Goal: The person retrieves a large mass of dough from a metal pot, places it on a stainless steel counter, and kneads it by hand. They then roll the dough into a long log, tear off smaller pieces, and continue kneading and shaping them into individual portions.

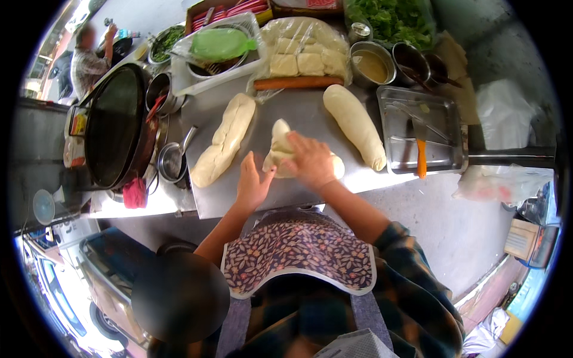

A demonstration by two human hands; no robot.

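In front of me a piece of pale dough (282,145) lies on the steel worktop (286,197), with one narrow end pointing away from me. My right hand (313,161), slightly blurred, rests over its middle and hides part of it. Whether those fingers grip the dough is hidden. At the dough's left side is my left hand (255,183), fingers apart, its thumb tip at the near edge and nothing in its palm. A long dough roll (226,138) with a creased surface lies to the left. A smoother dough roll (356,127) is on the right.
A round griddle (114,125) and a ladle (181,152) are at the left. Behind stand wrapped dough blocks (297,62), a rolling pin (297,83), a white basket (215,85) and metal pots (374,62). A steel tray (407,156) holds an orange-handled scraper (421,154). Another person (91,62) stands far left.
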